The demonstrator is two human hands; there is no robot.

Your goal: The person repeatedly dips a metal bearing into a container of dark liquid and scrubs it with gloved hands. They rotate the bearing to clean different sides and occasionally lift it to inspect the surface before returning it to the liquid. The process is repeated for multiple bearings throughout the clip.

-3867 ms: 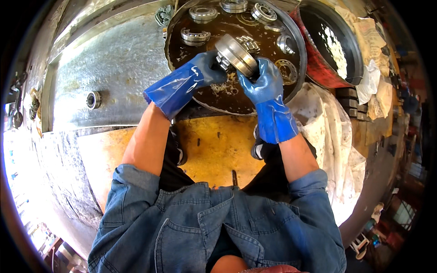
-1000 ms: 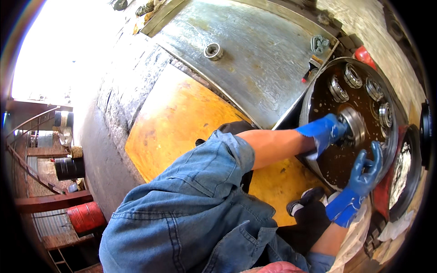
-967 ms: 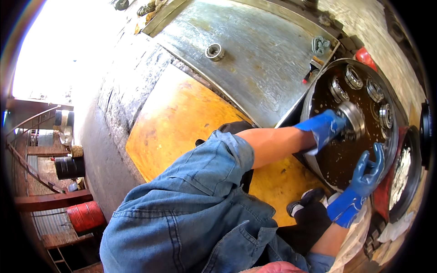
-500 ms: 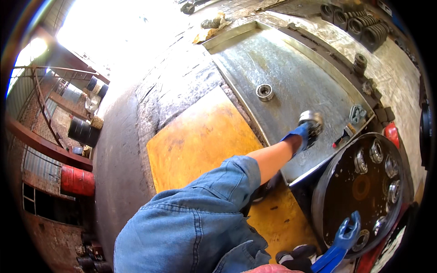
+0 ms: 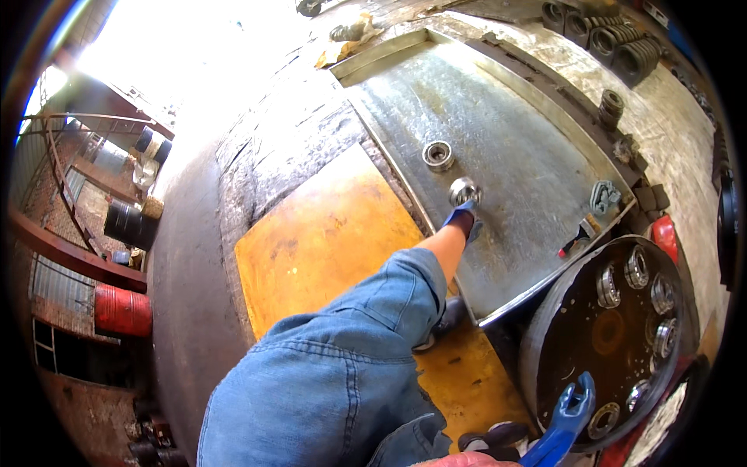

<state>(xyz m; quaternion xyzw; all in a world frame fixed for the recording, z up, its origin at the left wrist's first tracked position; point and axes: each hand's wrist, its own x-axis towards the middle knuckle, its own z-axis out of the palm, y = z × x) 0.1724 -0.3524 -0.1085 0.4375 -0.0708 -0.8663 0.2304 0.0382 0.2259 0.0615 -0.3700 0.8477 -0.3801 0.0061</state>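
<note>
My left hand (image 5: 466, 221), in a blue glove, reaches from a rolled denim sleeve over a shallow metal tray (image 5: 498, 109). Its fingers are closed on a shiny bearing (image 5: 464, 190), held at the tray's surface. Just beyond it, a second bearing (image 5: 438, 156) rests on the tray. At the lower right, my right hand (image 5: 574, 406), in a long blue rubber glove, hangs over the near edge of a round tub (image 5: 537, 350) with dark brown liquid. Its fingers are apart and hold nothing. Several metal bearing rings (image 5: 608, 286) lie around the inside of the tub.
A red-handled brush (image 5: 582, 236) and a grey-blue rag (image 5: 604, 197) lie in the tray's right corner. Left of the tray is a yellow board (image 5: 327, 241) on the floor. Coil springs (image 5: 615, 39) stand far right. A red drum (image 5: 123, 309) is at the left.
My left hand has moved left and away with the bearing, bringing it near the other one on the tray. The whole view has shifted slightly; my right hand remains over the tub.
</note>
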